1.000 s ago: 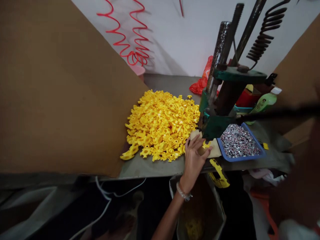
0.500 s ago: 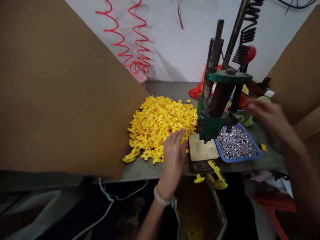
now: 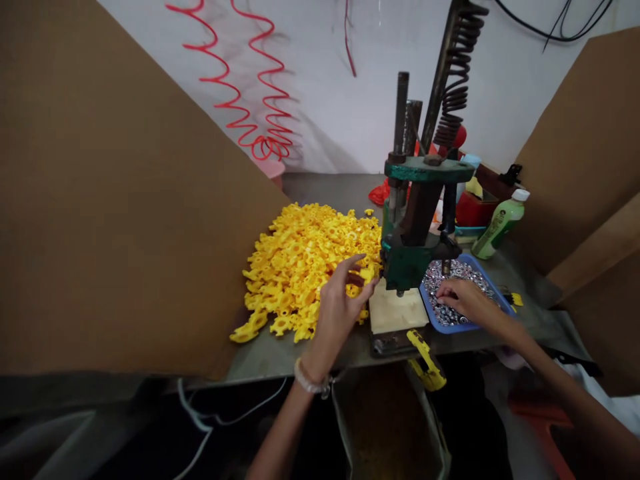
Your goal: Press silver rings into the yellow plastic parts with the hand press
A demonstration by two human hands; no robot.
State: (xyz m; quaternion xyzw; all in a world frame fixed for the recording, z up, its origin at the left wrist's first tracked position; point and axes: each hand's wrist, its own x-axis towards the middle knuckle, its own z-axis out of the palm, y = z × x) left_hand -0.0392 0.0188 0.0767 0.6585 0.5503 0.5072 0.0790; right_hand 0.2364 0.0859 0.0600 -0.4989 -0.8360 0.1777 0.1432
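Note:
My left hand [image 3: 340,307] is at the right side of a heap of small yellow plastic pieces [image 3: 300,267]. Its thumb and fingers curve round one yellow plastic piece [image 3: 369,273] at the fingertips. My right hand [image 3: 463,298] reaches into a blue tray [image 3: 447,329] of small shiny metal parts [image 3: 470,272], fingertips pinched together; what they hold is hidden. Between the hands stands a green hand press [image 3: 407,267], its punch over a pale square pad [image 3: 397,310].
A yellow clip-like tool [image 3: 427,363] hangs at the table's front edge, above an open sack [image 3: 345,420]. Behind the tray stand a green bottle [image 3: 500,225] and a red box [image 3: 475,208]. Cardboard panels [image 3: 150,200] flank the table.
My right hand has come down from beside the press lever into the blue tray. My left hand's fingers have curled at the heap. A yellow piece near the front edge is gone from view.

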